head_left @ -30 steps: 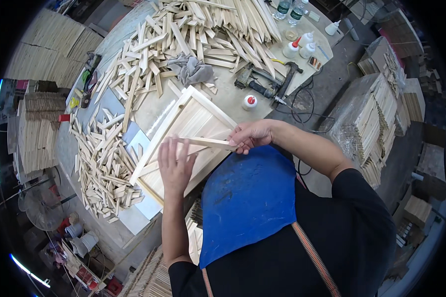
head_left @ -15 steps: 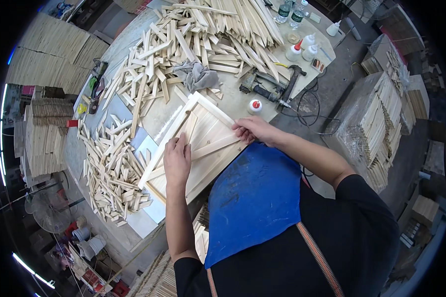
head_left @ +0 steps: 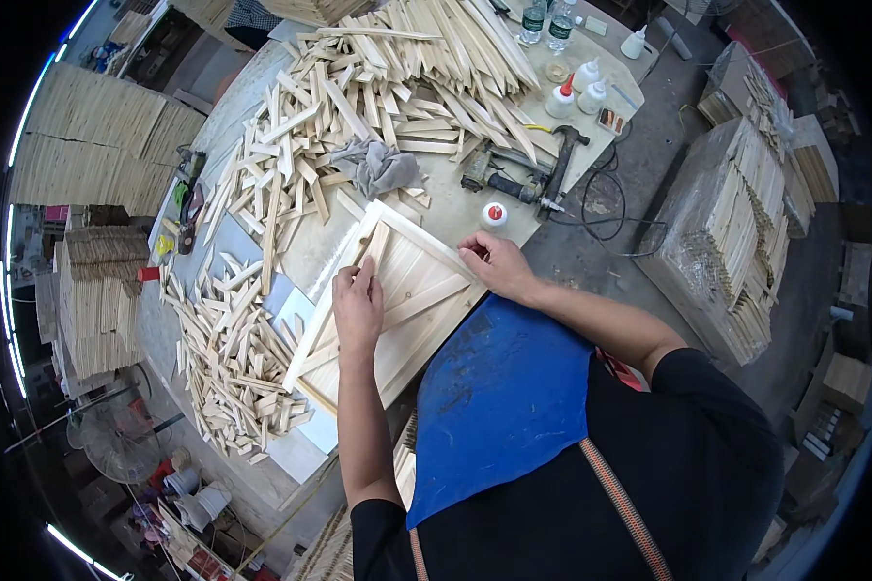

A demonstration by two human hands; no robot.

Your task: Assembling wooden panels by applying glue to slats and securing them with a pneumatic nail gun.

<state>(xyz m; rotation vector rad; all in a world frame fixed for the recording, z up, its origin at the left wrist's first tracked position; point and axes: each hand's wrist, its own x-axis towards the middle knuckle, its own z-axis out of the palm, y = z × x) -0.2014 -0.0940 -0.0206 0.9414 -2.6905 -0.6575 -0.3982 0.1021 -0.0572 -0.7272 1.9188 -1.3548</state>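
In front of me a light wooden frame [head_left: 419, 230] lies slanted on a pale board panel [head_left: 426, 339], with a diagonal wooden bar [head_left: 412, 312] across it. My left hand [head_left: 358, 312] rests over the frame's left rail, its fingers closed on a short wooden strip [head_left: 377, 249] that slants inside the far corner. At the frame's right corner is my right hand [head_left: 499, 266], with bent fingers against the rail's end; its thumb and fingertips are partly hidden. Just beyond this hand stands a small white bottle with a red cap [head_left: 494, 215].
Wood pieces are heaped at left [head_left: 237, 358] and at the back [head_left: 339, 97]. A grey rag [head_left: 376, 167], a nail gun [head_left: 504, 179], a hammer [head_left: 565, 160] and glue bottles [head_left: 560, 97] lie or stand beyond. Wrapped wood stacks [head_left: 717, 232] stand on the right.
My left hand and the short strip have shifted toward the frame's far corner. The right hand has edged slightly away from me along the frame's corner. The whole view has swung a little.
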